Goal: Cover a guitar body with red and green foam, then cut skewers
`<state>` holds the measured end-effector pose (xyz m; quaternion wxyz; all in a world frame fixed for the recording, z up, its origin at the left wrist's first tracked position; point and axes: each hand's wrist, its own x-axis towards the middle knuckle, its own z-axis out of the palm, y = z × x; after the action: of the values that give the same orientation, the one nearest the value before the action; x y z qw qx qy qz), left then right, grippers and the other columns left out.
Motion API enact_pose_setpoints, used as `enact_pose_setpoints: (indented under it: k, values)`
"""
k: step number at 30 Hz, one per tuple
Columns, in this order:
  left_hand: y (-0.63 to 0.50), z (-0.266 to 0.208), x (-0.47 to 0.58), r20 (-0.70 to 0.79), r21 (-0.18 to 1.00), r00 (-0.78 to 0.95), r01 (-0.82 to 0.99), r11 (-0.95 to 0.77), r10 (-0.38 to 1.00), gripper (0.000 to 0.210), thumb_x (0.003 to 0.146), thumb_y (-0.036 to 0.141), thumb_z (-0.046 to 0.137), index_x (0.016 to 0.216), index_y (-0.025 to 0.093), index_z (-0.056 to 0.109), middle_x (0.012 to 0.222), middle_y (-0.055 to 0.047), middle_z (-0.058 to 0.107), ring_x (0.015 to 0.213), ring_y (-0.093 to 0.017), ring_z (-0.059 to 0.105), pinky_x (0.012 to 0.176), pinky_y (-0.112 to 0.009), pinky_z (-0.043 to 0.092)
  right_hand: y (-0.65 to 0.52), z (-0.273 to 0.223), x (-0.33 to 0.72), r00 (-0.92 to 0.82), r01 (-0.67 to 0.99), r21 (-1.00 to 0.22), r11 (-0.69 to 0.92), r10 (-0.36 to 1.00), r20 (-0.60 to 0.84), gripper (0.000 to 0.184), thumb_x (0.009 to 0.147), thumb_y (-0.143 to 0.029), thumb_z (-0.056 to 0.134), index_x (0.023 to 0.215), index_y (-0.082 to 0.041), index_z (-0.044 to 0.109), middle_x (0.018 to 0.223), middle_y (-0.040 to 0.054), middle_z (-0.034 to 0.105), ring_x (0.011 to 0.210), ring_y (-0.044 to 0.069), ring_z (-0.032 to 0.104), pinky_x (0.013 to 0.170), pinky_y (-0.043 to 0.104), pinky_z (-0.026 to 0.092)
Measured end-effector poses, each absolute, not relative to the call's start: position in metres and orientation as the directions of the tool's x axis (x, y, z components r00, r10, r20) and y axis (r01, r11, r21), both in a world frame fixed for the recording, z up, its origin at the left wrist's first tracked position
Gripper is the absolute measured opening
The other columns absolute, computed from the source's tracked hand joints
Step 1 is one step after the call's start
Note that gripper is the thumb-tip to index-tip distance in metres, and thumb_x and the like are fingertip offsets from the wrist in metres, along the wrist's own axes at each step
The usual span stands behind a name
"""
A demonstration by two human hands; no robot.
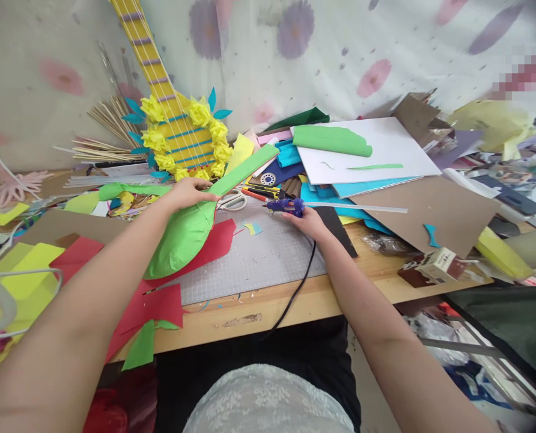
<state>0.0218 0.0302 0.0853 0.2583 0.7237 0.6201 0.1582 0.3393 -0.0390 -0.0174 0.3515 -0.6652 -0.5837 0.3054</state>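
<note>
My left hand (191, 193) is closed on a green paper-covered lute shape (182, 237), where its rounded body meets the straight neck. The neck slants up to the right, and a red edge shows along its side. In my right hand (310, 222) lies a blue hot glue gun (286, 207), its nozzle pointing left toward the lute. A long clear glue stick (362, 207) sticks out of its back, and a black cord hangs down from it. Between the two hands, white-handled scissors (232, 201) rest on the grey cutting mat (268, 258). Red paper (211, 249) lies beneath the lute.
A yellow paper guitar (189, 138) with yellow flowers leans at the back. White board (380, 150) with green crepe paper (331, 139) lies at the back right, beside brown cardboard (430, 207). A small drink carton (439, 264) sits near the right front edge.
</note>
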Motion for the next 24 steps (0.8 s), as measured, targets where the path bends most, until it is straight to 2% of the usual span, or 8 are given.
enact_pose_setpoints:
  k: [5,11,14,16,17,19,21,24]
  values:
    - [0.033,0.076,0.022,-0.040,0.579,0.206,0.802,-0.145,0.978,0.064,0.055,0.051,0.075,0.112,0.024,0.067,0.118,-0.005,0.065,0.110,-0.024,0.058,0.096,-0.031,0.043,-0.034,-0.022,0.330,0.178,0.738,-0.671,-0.078,0.981,0.082,0.050,0.071,-0.060,0.061,0.093,-0.015,0.065,0.091,0.0118,0.066,0.088,0.026,0.060,0.077,0.037,0.045]
    - [0.034,0.067,0.024,-0.038,0.544,0.237,0.820,-0.179,0.971,0.067,0.056,0.055,0.072,0.115,0.024,0.066,0.122,-0.006,0.063,0.112,-0.026,0.057,0.097,-0.033,0.042,-0.063,-0.003,0.334,0.177,0.929,-0.365,-0.067,0.944,0.278,0.048,0.067,-0.053,0.068,0.093,-0.013,0.059,0.102,0.0182,0.060,0.106,0.034,0.051,0.088,0.043,0.039]
    - [0.034,0.065,0.025,-0.025,0.535,0.243,0.822,-0.192,0.970,0.067,0.056,0.055,0.072,0.115,0.024,0.066,0.121,-0.006,0.064,0.111,-0.026,0.057,0.096,-0.033,0.043,-0.081,0.009,0.322,0.146,0.899,-0.427,-0.097,0.986,0.082,0.030,0.072,-0.047,0.064,0.078,-0.018,0.057,0.085,0.0114,0.062,0.091,0.028,0.056,0.081,0.041,0.042]
    - [0.035,0.064,0.027,-0.013,0.526,0.240,0.827,-0.197,0.971,0.066,0.056,0.055,0.072,0.114,0.023,0.066,0.121,-0.006,0.064,0.111,-0.026,0.057,0.096,-0.032,0.042,-0.084,0.014,0.297,-0.010,0.761,-0.648,-0.023,0.999,-0.048,0.029,0.077,-0.047,0.058,0.071,-0.019,0.056,0.077,0.0076,0.063,0.082,0.023,0.058,0.080,0.039,0.044]
    - [0.035,0.063,0.028,-0.004,0.522,0.238,0.829,-0.201,0.971,0.066,0.056,0.055,0.072,0.114,0.023,0.066,0.121,-0.006,0.064,0.112,-0.026,0.057,0.096,-0.032,0.042,-0.081,0.015,0.281,-0.091,0.609,-0.793,0.016,0.995,-0.049,0.030,0.080,-0.047,0.053,0.072,-0.019,0.058,0.079,0.0072,0.064,0.082,0.021,0.059,0.081,0.037,0.045]
    - [0.035,0.062,0.030,0.017,0.519,0.236,0.828,-0.210,0.972,0.065,0.057,0.055,0.071,0.113,0.023,0.067,0.121,-0.005,0.064,0.112,-0.026,0.056,0.096,-0.031,0.042,-0.072,0.016,0.245,-0.166,0.121,-0.991,-0.051,0.984,-0.071,0.029,0.086,-0.041,0.043,0.088,-0.018,0.061,0.098,0.0082,0.066,0.091,0.018,0.060,0.086,0.034,0.046]
    - [0.036,0.061,0.031,0.034,0.523,0.234,0.824,-0.217,0.972,0.064,0.057,0.056,0.071,0.112,0.022,0.067,0.119,-0.004,0.064,0.112,-0.025,0.057,0.096,-0.031,0.041,-0.060,0.017,0.211,-0.218,-0.247,-0.932,-0.266,0.952,-0.214,0.037,0.090,-0.037,0.032,0.099,-0.016,0.061,0.107,0.0109,0.065,0.095,0.017,0.061,0.091,0.034,0.046]
    - [0.037,0.061,0.030,0.048,0.528,0.221,0.822,-0.213,0.974,0.063,0.057,0.054,0.071,0.112,0.022,0.067,0.117,-0.003,0.065,0.110,-0.025,0.057,0.096,-0.030,0.041,-0.046,0.021,0.177,-0.262,-0.454,-0.781,-0.428,0.902,-0.342,0.045,0.093,-0.037,0.026,0.113,-0.014,0.058,0.115,0.0117,0.063,0.102,0.016,0.060,0.097,0.031,0.043]
